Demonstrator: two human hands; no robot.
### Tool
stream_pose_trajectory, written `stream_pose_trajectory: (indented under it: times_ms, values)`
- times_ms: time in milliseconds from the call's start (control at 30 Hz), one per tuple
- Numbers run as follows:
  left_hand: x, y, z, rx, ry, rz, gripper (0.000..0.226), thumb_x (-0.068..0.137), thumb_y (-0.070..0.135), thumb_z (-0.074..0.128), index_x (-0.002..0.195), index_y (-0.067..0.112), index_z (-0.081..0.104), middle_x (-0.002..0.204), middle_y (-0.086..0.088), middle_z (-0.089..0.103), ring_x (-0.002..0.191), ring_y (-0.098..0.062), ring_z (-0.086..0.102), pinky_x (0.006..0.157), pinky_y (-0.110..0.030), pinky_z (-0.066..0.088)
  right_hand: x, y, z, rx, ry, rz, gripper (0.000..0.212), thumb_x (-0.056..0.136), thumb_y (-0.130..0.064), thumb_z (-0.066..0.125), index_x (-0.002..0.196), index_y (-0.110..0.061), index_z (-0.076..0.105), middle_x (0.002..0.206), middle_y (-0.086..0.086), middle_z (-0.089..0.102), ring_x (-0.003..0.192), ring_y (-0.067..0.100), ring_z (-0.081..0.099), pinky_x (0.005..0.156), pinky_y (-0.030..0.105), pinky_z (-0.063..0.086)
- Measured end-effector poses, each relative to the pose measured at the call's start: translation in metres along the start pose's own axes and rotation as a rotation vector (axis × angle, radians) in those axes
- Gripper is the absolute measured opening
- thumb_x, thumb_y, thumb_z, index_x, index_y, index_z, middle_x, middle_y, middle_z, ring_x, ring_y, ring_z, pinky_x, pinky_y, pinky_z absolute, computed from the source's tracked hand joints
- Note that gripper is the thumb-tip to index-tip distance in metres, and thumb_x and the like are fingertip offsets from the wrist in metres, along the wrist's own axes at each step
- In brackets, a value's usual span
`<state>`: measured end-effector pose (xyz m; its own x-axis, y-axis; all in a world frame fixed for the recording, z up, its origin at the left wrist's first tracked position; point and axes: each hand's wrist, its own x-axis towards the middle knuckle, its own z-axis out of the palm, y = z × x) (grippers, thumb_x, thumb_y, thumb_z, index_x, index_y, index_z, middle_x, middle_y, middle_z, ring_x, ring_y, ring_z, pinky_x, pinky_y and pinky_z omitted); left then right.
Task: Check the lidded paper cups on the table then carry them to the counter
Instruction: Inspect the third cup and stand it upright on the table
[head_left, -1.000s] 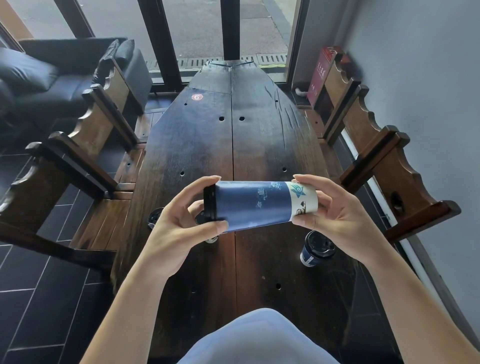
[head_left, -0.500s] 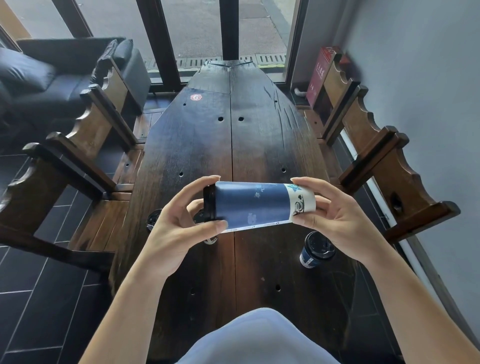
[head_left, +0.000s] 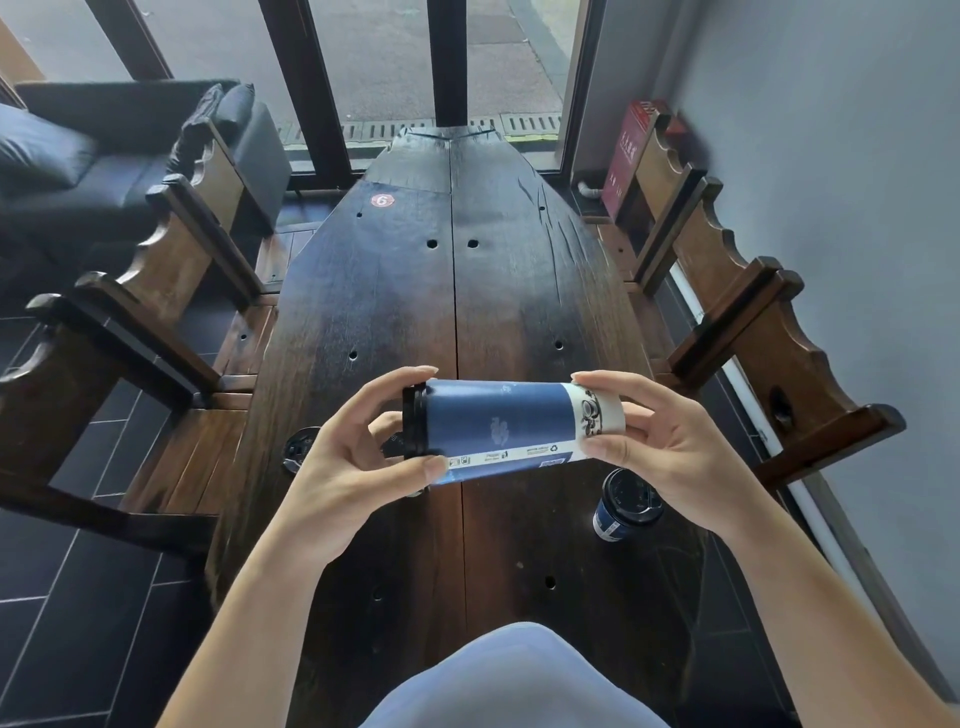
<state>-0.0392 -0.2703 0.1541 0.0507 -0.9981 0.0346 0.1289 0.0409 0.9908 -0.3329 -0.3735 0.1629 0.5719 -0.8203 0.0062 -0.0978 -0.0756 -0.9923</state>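
Note:
I hold a tall blue paper cup (head_left: 498, 431) with a black lid sideways above the dark wooden table (head_left: 415, 291). My left hand (head_left: 358, 462) grips its lid end, thumb under and fingers over. My right hand (head_left: 660, 447) pinches its white base end. A second blue cup with a black lid (head_left: 623, 504) stands upright on the table below my right hand. At the table's left edge a third black lid (head_left: 298, 449) shows, partly hidden behind my left hand.
Wooden benches flank the table, one on the left (head_left: 171, 291) and one on the right (head_left: 737, 301). A black sofa (head_left: 78, 171) sits at the far left. Glass doors (head_left: 389, 67) stand beyond the table's far end, a grey wall (head_left: 857, 208) on the right.
The held cup has rolled about its long axis; its white seam strip with printed text now faces me. Both hands keep their hold at the same spot.

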Motion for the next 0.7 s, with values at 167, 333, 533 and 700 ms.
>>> stream_pose_trajectory:
  times_ms: [167, 333, 533, 700]
  values:
    - [-0.001, 0.000, -0.001, -0.004, -0.005, -0.008, 0.077, 0.066, 0.034, 0.094, 0.137, 0.040, 0.063, 0.130, -0.001, 0.069, 0.122, -0.032, 0.065, 0.093, -0.062, 0.057, -0.004, 0.002, 0.002, -0.038, -0.017, 0.032, 0.051, 0.081, -0.022, 0.075, 0.129, -0.030, 0.063, 0.112, -0.013, 0.069, 0.114, 0.019, 0.069, 0.081, 0.027, 0.062]
    - [0.003, -0.001, 0.000, -0.063, -0.014, 0.022, 0.080, 0.072, 0.019, 0.085, 0.145, 0.036, 0.056, 0.139, 0.000, 0.064, 0.130, -0.032, 0.060, 0.097, -0.073, 0.050, -0.004, 0.002, 0.004, -0.027, 0.007, 0.054, 0.046, 0.087, -0.026, 0.068, 0.132, -0.028, 0.059, 0.111, -0.010, 0.069, 0.111, 0.018, 0.071, 0.079, 0.027, 0.061]
    - [0.015, 0.005, 0.008, -0.248, 0.053, 0.011, 0.069, 0.075, 0.017, 0.076, 0.140, 0.028, 0.058, 0.131, -0.009, 0.063, 0.116, -0.029, 0.066, 0.087, -0.047, 0.062, -0.006, 0.007, 0.010, -0.033, -0.049, 0.151, 0.066, 0.082, -0.035, 0.079, 0.141, -0.036, 0.050, 0.120, -0.005, 0.069, 0.114, 0.018, 0.071, 0.090, 0.033, 0.061]
    - [0.030, 0.015, 0.023, -0.279, 0.049, -0.006, 0.091, 0.066, 0.042, 0.095, 0.145, 0.025, 0.053, 0.130, -0.011, 0.063, 0.111, -0.022, 0.068, 0.087, -0.039, 0.058, -0.006, 0.004, 0.033, -0.124, -0.249, 0.180, 0.073, 0.085, -0.023, 0.082, 0.147, -0.036, 0.044, 0.133, -0.009, 0.067, 0.124, 0.014, 0.065, 0.101, 0.037, 0.055]
